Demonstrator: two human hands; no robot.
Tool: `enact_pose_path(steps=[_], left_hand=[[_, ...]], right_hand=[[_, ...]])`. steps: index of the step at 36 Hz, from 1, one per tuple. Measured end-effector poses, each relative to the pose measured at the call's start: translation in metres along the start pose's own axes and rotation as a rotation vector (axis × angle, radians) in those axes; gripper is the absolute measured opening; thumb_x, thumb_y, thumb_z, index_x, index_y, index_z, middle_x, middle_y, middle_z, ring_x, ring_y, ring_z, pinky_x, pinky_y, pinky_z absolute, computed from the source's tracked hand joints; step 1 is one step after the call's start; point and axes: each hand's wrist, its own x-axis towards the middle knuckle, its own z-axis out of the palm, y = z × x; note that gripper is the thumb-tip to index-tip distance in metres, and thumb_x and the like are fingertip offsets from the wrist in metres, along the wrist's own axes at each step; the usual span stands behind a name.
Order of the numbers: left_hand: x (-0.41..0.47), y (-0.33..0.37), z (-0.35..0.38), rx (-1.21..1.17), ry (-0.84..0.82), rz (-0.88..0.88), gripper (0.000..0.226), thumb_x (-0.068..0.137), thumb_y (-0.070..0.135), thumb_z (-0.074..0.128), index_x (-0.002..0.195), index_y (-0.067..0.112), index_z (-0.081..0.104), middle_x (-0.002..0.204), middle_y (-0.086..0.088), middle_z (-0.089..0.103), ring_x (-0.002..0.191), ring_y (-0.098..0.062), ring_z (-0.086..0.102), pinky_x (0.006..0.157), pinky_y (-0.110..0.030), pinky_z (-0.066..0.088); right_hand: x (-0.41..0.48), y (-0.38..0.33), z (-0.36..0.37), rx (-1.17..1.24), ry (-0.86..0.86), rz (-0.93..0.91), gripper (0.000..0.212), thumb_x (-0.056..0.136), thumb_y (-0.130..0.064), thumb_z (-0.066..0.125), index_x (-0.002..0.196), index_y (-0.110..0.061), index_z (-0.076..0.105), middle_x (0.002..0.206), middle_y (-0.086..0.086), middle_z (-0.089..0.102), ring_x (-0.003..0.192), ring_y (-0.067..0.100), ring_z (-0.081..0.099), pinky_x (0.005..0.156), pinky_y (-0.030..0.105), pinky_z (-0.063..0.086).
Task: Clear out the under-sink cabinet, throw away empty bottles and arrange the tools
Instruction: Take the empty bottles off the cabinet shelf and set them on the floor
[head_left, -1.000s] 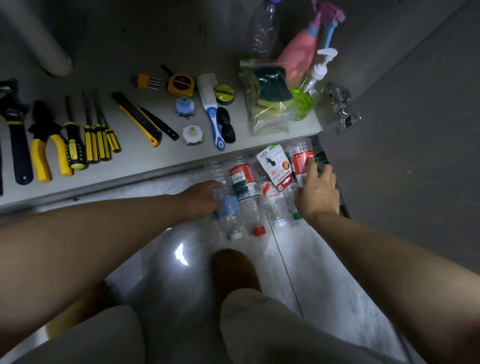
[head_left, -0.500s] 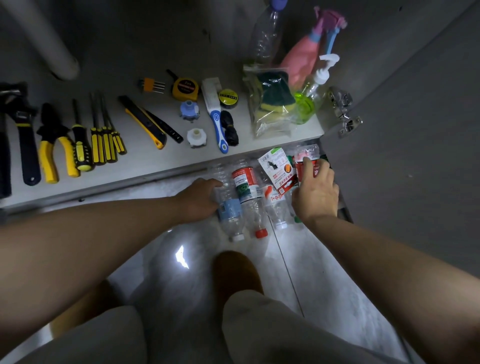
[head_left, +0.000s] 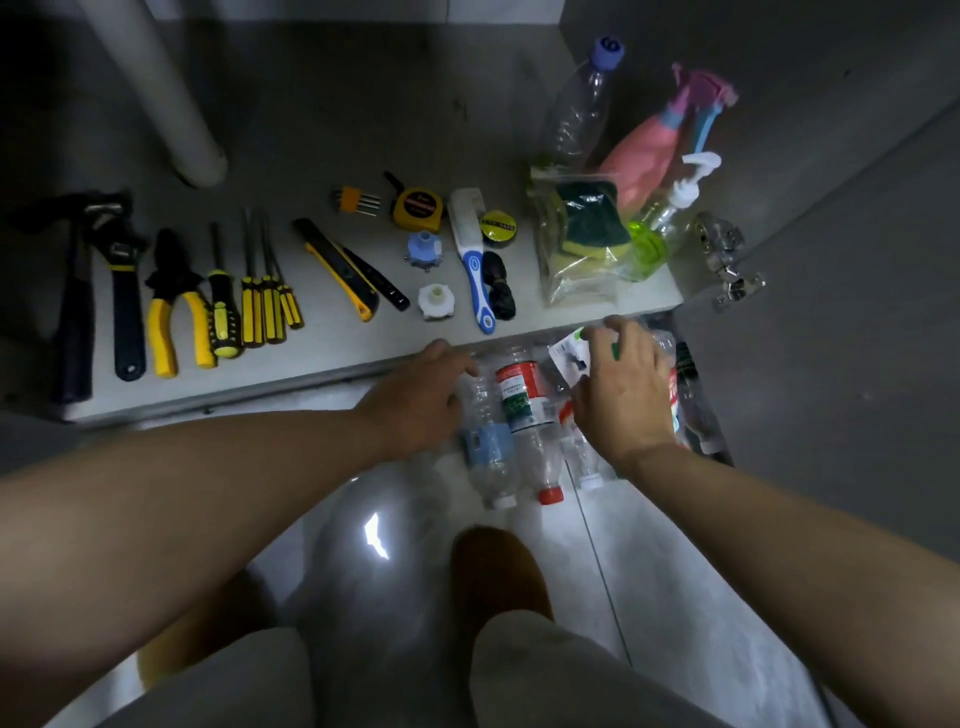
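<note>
Several empty plastic bottles lie side by side on the tiled floor just in front of the cabinet floor. My left hand curls round the side of the blue-label bottle. Beside it lies a red-and-green-label bottle. My right hand lies over the right bottles with fingers curled round them and a white card packet; a red-label bottle shows past it. Inside the cabinet, a hammer, wrench, pliers, screwdrivers and a utility knife lie in a row.
A tape measure, brush, bagged sponges, pink spray bottle, green pump bottle and upright clear bottle stand at the cabinet's right. The open door with its hinge is right. A pipe rises rear left.
My right hand has slid left and forward over the right bottles and packet, covering them. My left hand stays against the blue-label bottle. The bottles sit closer together.
</note>
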Motion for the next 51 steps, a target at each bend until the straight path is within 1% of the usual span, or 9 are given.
enact_pose_path(steps=[6, 18, 22, 29, 35, 41, 45, 49, 51], left_hand=[[0.007, 0.006, -0.019, 0.026, 0.178, 0.086, 0.024, 0.095, 0.009, 0.051, 0.114, 0.02, 0.061, 0.118, 0.001, 0.052, 0.097, -0.026, 0.059, 0.081, -0.045, 0.053], [0.021, 0.005, -0.027, -0.054, 0.293, 0.144, 0.019, 0.093, 0.006, 0.054, 0.107, 0.014, 0.064, 0.113, -0.004, 0.053, 0.091, -0.029, 0.059, 0.076, -0.046, 0.052], [0.025, 0.006, -0.023, -0.094, 0.308, 0.163, 0.019, 0.092, 0.002, 0.055, 0.105, 0.013, 0.064, 0.11, -0.004, 0.053, 0.088, -0.026, 0.058, 0.076, -0.047, 0.052], [0.027, 0.005, -0.014, -0.152, 0.289, 0.144, 0.018, 0.095, 0.003, 0.055, 0.105, 0.014, 0.065, 0.106, -0.002, 0.054, 0.083, -0.019, 0.057, 0.073, -0.041, 0.052], [0.029, 0.01, -0.011, -0.18, 0.246, 0.145, 0.02, 0.093, -0.002, 0.057, 0.105, 0.011, 0.065, 0.103, 0.0, 0.055, 0.078, -0.005, 0.053, 0.068, -0.028, 0.044], [0.032, 0.041, -0.019, -0.403, 0.098, 0.005, 0.016, 0.095, 0.005, 0.057, 0.109, 0.01, 0.063, 0.096, -0.008, 0.064, 0.088, -0.025, 0.063, 0.08, -0.041, 0.053], [0.029, 0.081, -0.037, -0.746, -0.145, -0.294, 0.069, 0.079, 0.07, 0.071, 0.129, 0.026, 0.053, 0.095, -0.012, 0.066, 0.093, -0.014, 0.073, 0.069, -0.032, 0.057], [0.024, 0.122, -0.04, -0.925, -0.268, -0.234, 0.094, 0.066, 0.075, 0.077, 0.142, 0.034, 0.04, 0.119, 0.004, 0.073, 0.103, -0.018, 0.074, 0.074, -0.033, 0.059], [0.02, 0.141, -0.028, -0.821, -0.201, -0.229, 0.092, 0.062, 0.07, 0.083, 0.136, 0.036, 0.039, 0.117, 0.003, 0.073, 0.098, -0.016, 0.075, 0.071, -0.033, 0.059]], right_hand=[[0.028, -0.025, -0.017, 0.138, 0.062, -0.086, 0.042, 0.082, -0.015, 0.063, 0.123, -0.016, 0.051, 0.126, 0.008, 0.045, 0.115, 0.025, 0.045, 0.095, 0.042, 0.047], [0.126, -0.01, -0.047, 0.554, -0.049, 0.523, 0.095, 0.085, -0.067, 0.058, 0.153, -0.011, 0.024, 0.15, 0.018, 0.04, 0.135, 0.039, 0.045, 0.112, 0.049, 0.04], [0.144, -0.01, -0.04, 0.768, -0.171, 0.737, 0.07, 0.088, -0.066, 0.051, 0.128, -0.009, 0.061, 0.122, 0.015, 0.066, 0.109, 0.036, 0.063, 0.1, 0.046, 0.051], [0.148, -0.011, -0.023, 1.044, -0.297, 0.834, 0.04, 0.082, -0.049, 0.075, 0.101, -0.018, 0.061, 0.109, 0.005, 0.068, 0.099, 0.028, 0.064, 0.075, 0.037, 0.056], [0.14, -0.013, -0.034, 1.184, -0.344, 0.88, 0.047, 0.084, -0.039, 0.075, 0.121, -0.015, 0.06, 0.095, 0.0, 0.068, 0.073, 0.013, 0.059, 0.053, 0.022, 0.043], [0.103, -0.001, -0.058, 1.371, -0.402, 0.773, 0.045, 0.083, -0.035, 0.077, 0.12, -0.015, 0.063, 0.105, 0.007, 0.076, 0.092, 0.022, 0.064, 0.078, 0.031, 0.049], [0.058, 0.01, -0.083, 1.525, -0.52, 0.706, 0.029, 0.085, -0.038, 0.074, 0.109, -0.024, 0.068, 0.094, -0.004, 0.076, 0.078, 0.011, 0.069, 0.064, 0.023, 0.054], [0.004, 0.024, -0.088, 1.766, -0.647, 0.62, 0.047, 0.095, -0.022, 0.063, 0.138, -0.006, 0.056, 0.136, 0.019, 0.062, 0.126, 0.037, 0.057, 0.112, 0.051, 0.04], [-0.024, 0.032, -0.087, 1.788, -0.706, 0.588, 0.048, 0.096, -0.015, 0.058, 0.142, -0.004, 0.052, 0.139, 0.023, 0.059, 0.136, 0.042, 0.048, 0.118, 0.056, 0.032]])
